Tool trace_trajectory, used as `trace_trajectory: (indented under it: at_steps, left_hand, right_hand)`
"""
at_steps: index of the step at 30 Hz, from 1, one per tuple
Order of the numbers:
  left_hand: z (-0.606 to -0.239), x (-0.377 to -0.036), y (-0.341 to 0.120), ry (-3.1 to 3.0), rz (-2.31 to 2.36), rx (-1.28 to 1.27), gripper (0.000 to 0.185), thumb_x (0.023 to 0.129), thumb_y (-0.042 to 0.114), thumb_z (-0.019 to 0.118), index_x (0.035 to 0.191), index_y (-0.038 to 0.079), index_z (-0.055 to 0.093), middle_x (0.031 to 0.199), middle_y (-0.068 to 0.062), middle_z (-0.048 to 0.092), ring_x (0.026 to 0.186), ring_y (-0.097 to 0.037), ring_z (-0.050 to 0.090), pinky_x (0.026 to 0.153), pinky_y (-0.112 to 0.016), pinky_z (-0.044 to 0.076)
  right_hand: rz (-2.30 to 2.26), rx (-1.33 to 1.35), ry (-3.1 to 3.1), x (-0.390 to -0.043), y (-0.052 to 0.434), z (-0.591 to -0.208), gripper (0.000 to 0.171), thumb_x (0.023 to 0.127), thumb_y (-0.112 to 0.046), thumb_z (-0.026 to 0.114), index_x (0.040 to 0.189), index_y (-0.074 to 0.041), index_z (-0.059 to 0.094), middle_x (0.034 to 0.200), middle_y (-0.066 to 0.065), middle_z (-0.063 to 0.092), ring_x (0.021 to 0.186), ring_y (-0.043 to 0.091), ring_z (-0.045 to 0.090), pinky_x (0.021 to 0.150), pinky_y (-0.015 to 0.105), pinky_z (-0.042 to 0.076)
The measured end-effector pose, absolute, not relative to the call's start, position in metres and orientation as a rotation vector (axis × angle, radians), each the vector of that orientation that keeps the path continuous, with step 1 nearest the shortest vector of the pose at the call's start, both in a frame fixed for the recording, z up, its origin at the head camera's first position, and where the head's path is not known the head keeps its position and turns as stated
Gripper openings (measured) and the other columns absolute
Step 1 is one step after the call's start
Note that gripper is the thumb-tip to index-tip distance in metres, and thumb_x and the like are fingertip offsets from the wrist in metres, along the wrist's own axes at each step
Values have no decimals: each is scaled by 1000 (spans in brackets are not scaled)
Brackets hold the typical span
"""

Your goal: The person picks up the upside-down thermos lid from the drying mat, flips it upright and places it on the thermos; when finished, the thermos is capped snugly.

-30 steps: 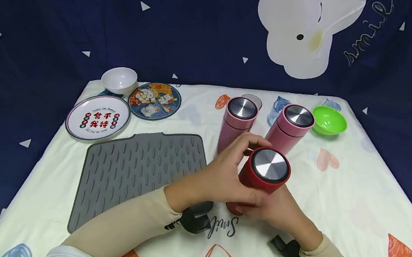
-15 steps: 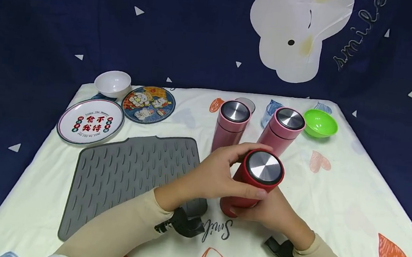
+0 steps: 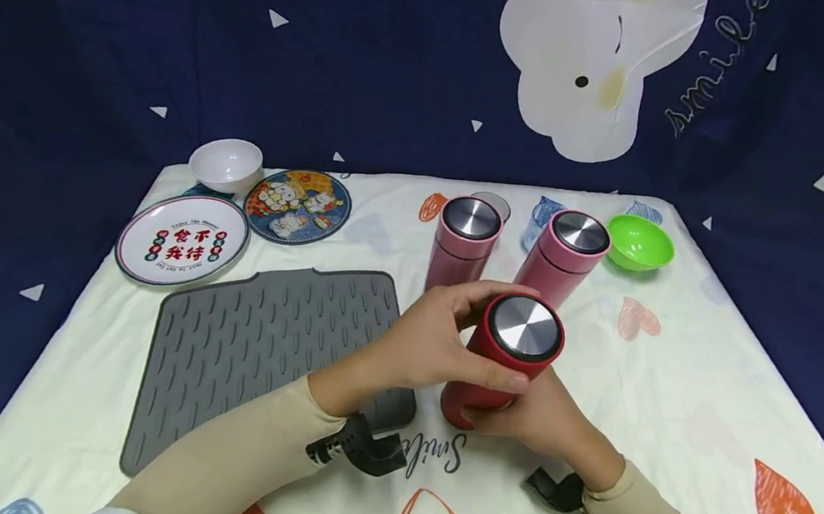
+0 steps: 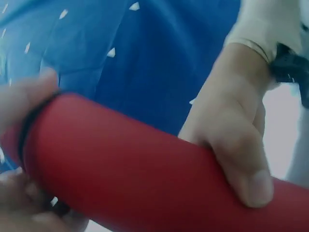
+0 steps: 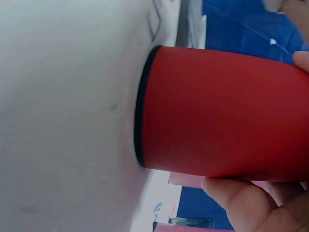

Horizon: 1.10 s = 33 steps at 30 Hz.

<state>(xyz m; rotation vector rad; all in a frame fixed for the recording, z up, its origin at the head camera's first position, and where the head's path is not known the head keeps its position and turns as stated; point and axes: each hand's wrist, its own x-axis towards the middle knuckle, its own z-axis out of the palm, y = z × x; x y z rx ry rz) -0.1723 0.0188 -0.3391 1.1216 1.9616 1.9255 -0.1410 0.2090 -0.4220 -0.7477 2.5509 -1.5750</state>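
A red thermos [image 3: 494, 366] with a brushed-metal lid top [image 3: 525, 327] is held in both hands in front of me. My left hand [image 3: 433, 339] grips its upper part, thumb across the near side. Lower down, my right hand [image 3: 542, 417] holds the body from the right. In the left wrist view the thumb of the right hand [image 4: 236, 130] lies along the red thermos [image 4: 135, 159]. The thermos's black base ring [image 5: 145, 106] is close to the white cloth in the right wrist view; whether it touches, I cannot tell. Two pink thermoses [image 3: 464, 250] [image 3: 563, 256] stand just behind.
A grey ridged mat [image 3: 267, 342] lies to the left. Beyond it are a lettered plate [image 3: 183, 241], a cartoon-printed round plate [image 3: 296, 207] and a white bowl [image 3: 226, 165]. A green bowl [image 3: 640, 243] and a clear glass [image 3: 539, 220] are at the back right.
The head view has shifted slightly. Both hands keep their hold on the red thermos, and it has hardly moved relative to the pink ones.
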Motion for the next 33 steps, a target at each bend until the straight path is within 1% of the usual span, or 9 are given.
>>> trace_trajectory:
  at_steps: [3,9,14,16,18,23,25,30,33]
  left_hand:
    - [-342,-175,17,1848,1899,1118,71,74,3,84,137,11,52,118,2,65,111,-14,60,98,-33,46]
    - [-341,-161,17,2347,1781,1157,72,69,33,90,129,16,53,119,10,58,107,-3,57,92,-26,47]
    - [-342,-170,13,2109,1884,1143,69,69,15,90,131,11,58,118,5,64,107,-7,60,94,-29,48]
    - [-343,-176,11,1985,1879,1134,70,70,8,88,133,9,56,118,3,65,109,-10,60,96,-31,47]
    - [-341,-179,10,1958,1842,1145,70,71,9,87,134,9,56,118,3,66,110,-10,60,97,-31,47]
    - [-332,-171,12,2238,1717,1199,73,71,31,89,133,16,53,121,9,60,111,-4,56,97,-25,44]
    - [-330,-169,14,2294,1735,1182,72,70,33,90,131,16,54,121,9,59,110,-3,57,96,-24,45]
    - [-338,-182,17,2092,1857,1186,69,66,15,91,128,11,61,113,7,67,105,-7,61,93,-28,48]
    - [-344,-194,17,1942,1838,1230,71,69,8,88,133,6,58,112,4,68,106,-10,61,95,-30,47]
  right_hand:
    - [-1629,-719,2498,-139,209,-423,64,67,-15,91,120,-18,55,112,-5,62,100,17,60,90,30,47]
    - [-1557,-779,2534,-138,204,-419,56,66,-7,90,113,-14,59,103,-5,64,92,16,61,83,30,49]
    - [-1561,-790,2496,-144,203,-416,58,63,1,88,112,-12,59,104,-2,64,93,18,61,86,30,48]
    - [-1570,-777,2474,-145,204,-416,60,64,-1,88,115,-13,59,106,-3,64,95,18,61,87,30,48]
    - [-1567,-765,2463,-145,206,-416,59,67,-6,89,116,-17,59,107,-5,64,96,17,61,88,30,48]
    - [-1591,-743,2469,-144,210,-418,57,68,-18,91,115,-20,58,107,-6,64,97,17,61,89,30,47]
    - [-1583,-742,2495,-144,211,-417,60,68,-20,92,117,-20,58,109,-6,63,99,16,60,90,28,45]
    - [-1578,-762,2526,-145,210,-410,67,65,-9,92,120,-15,55,112,-4,62,102,15,59,91,26,46]
    - [-1595,-804,2505,-142,207,-400,64,65,-1,89,119,-8,55,111,0,62,100,17,60,88,27,48]
